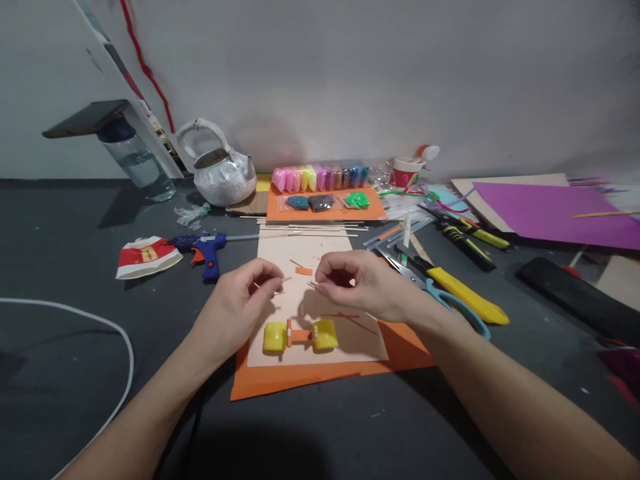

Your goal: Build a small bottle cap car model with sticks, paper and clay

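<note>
My left hand is closed in a pinch on a thin pale stick, whose tip pokes out past the fingertips. Opposite it, my right hand pinches a short pale stick piece. Both hands hover over a cream sheet, the two pieces apart. Below them on the sheet lies a small model with two yellow blocks joined by an orange strip. A small orange paper piece and thin orange strips lie nearby.
At left are a blue glue gun, a red-white packet and a white cable. Behind stand a foil-like kettle and bagged coloured clay. On the right lie blue-handled scissors, a yellow cutter and pliers.
</note>
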`<action>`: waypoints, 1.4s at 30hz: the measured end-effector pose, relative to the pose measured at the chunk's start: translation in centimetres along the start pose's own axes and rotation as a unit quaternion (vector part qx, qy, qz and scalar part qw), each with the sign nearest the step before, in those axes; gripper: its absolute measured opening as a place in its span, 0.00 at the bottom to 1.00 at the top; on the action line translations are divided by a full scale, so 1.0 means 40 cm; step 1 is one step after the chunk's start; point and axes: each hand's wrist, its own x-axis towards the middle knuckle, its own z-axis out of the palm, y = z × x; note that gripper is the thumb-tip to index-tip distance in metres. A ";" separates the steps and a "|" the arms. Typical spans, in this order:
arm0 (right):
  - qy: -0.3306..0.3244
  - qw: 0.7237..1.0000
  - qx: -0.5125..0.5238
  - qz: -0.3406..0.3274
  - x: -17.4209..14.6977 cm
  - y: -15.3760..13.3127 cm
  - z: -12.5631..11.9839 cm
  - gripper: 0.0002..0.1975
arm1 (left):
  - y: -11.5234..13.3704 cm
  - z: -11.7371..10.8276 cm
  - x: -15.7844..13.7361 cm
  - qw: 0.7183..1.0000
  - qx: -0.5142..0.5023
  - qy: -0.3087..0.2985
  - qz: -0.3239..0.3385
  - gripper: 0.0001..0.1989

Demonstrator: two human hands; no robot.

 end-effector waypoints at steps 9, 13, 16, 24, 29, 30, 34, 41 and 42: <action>-0.080 0.995 0.059 0.013 -0.026 -0.053 0.007 0.03 | 0.070 -0.020 -0.057 0.966 -0.218 -0.116 -0.071 0.06; -0.124 0.990 0.067 0.030 -0.027 -0.062 0.004 0.04 | 0.080 -0.027 -0.061 0.971 -0.191 -0.134 -0.058 0.03; -0.148 0.986 0.062 0.042 -0.027 -0.065 0.011 0.05 | 0.082 -0.020 -0.066 0.958 -0.226 -0.158 -0.079 0.02; -0.135 0.988 0.066 0.038 -0.031 -0.062 0.025 0.07 | 0.072 -0.007 -0.075 0.935 -0.318 -0.122 -0.094 0.03; -0.072 0.997 0.039 0.011 -0.038 -0.081 0.017 0.06 | 0.066 -0.008 -0.072 0.938 -0.326 -0.069 -0.092 0.04; -0.055 0.998 0.029 -0.001 -0.040 -0.088 0.016 0.06 | 0.065 -0.006 -0.072 0.938 -0.330 -0.053 -0.096 0.04; -0.003 0.992 -0.082 -0.091 -0.054 -0.104 0.026 0.07 | 0.067 0.005 -0.075 0.930 -0.349 0.013 -0.117 0.02; 0.041 0.890 -0.403 -0.208 -0.071 -0.112 0.061 0.15 | 0.070 0.017 -0.077 0.906 -0.393 0.007 -0.156 0.02; 0.044 0.880 -0.423 -0.214 -0.071 -0.116 0.063 0.15 | 0.070 0.017 -0.077 0.906 -0.395 0.010 -0.155 0.02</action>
